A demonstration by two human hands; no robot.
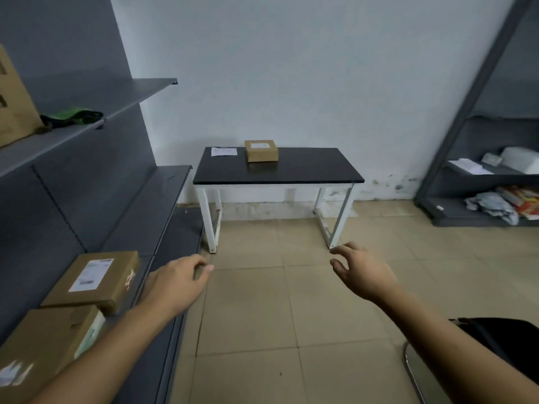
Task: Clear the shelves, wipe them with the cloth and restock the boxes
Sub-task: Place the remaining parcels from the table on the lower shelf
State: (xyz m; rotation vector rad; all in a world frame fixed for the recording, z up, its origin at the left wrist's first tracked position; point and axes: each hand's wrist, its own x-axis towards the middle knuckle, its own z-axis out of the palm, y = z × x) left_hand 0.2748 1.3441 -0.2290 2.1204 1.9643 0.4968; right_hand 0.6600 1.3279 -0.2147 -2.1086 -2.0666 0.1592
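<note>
Grey metal shelves (pixel 140 205) run along the left wall. Two brown cardboard boxes lie on the lower shelf: one with a white label (pixel 96 279) and a nearer one (pixel 46 345). A green cloth (pixel 73 115) lies on the upper shelf (pixel 137 93) beside a large brown box (pixel 13 103). A small brown box (pixel 261 151) sits on the black table (pixel 306 169) ahead. My left hand (pixel 178 282) hovers by the lower shelf's front edge, fingers loosely curled, holding nothing. My right hand (pixel 361 272) hangs over the floor, fingers relaxed and empty.
A white paper sheet (pixel 223 151) lies on the table's far left. A second grey shelf unit (pixel 478 182) at the right holds white packets, crumpled cloth and coloured packaging. A dark chair (pixel 495 342) stands at the lower right. The floor is beige tile.
</note>
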